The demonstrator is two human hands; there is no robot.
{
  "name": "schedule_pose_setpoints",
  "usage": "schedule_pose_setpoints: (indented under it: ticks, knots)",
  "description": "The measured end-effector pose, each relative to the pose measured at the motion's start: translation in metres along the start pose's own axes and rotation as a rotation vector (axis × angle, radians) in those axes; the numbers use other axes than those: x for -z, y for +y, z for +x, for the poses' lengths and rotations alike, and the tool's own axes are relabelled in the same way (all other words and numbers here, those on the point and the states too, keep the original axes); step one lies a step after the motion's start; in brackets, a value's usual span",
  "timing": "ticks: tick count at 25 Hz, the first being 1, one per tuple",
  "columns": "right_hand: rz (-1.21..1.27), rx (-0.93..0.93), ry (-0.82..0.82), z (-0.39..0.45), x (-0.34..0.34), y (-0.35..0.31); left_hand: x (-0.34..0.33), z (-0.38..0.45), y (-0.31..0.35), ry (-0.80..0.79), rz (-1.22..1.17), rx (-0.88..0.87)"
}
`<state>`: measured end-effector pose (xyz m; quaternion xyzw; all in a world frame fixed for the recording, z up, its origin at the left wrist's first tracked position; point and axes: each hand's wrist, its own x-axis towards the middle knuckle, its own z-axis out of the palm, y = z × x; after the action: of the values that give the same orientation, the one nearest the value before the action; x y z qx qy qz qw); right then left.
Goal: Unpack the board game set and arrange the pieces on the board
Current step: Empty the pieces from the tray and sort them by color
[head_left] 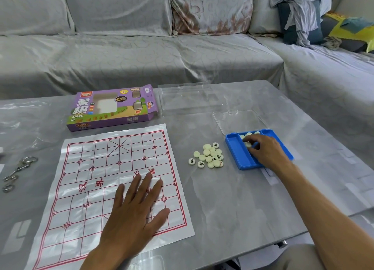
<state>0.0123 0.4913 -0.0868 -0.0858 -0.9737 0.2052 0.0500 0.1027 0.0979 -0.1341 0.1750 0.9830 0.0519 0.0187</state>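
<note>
1. The counter [232, 199] is a grey marbled surface in front of a covered sofa [141, 47]; everything for the game sits on it.
2. The paper board [97, 168], a sheet printed with a red grid, lies flat at the left. No pieces are on it yet, so the arranging has not begun.
3. The purple game box [110, 108] lies just behind the board, its end flap open. A clear lid [192, 99] lies to its right.
4. The left hand [133, 211] lies flat on the near half of the board, fingers straight and spread, pressing the sheet down.
5. The blue tray [236, 148] sits at the right, well apart from the board, with a second clear lid [238, 120] touching its far edge.
6. The right hand [263, 150] reaches into the tray, fingers curled over the pieces left inside; whether it has one pinched I cannot tell.
7. A loose pile of pieces [210, 155], pale round discs, lies between board and tray, some showing black characters.
8. Judgement: unpacking is the step in hand. The next move likely calls for lifting the remaining discs out to the pile, then turning them face up and sorting them before placing them on the grid's line crossings.
</note>
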Motion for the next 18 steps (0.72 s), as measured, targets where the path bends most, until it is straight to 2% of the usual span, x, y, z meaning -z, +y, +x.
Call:
schedule_pose_setpoints:
  ticks: [3,9,12,15,16,18]
  knots:
    - [-0.039,0.014,0.009,0.001,-0.003,-0.004,-0.003,0.0,0.0,0.026,-0.04,0.002]
    - [-0.166,-0.035,-0.184,0.008,0.006,-0.004,-0.003,-0.001,0.0,0.039,-0.034,0.01]
    - [-0.179,-0.094,-0.133,0.009,0.007,-0.002,-0.003,0.0,-0.001,0.042,-0.007,-0.001]
    - [-0.026,-0.11,0.035,0.004,0.008,-0.017,-0.004,0.001,-0.001,0.031,-0.004,-0.008]
    - [0.07,-0.067,0.034,0.001,0.006,-0.032,-0.005,0.001,-0.001,0.037,-0.006,-0.003]
    - [0.152,0.08,-0.105,-0.008,-0.004,-0.069,-0.007,0.001,-0.002,0.055,-0.008,0.0]
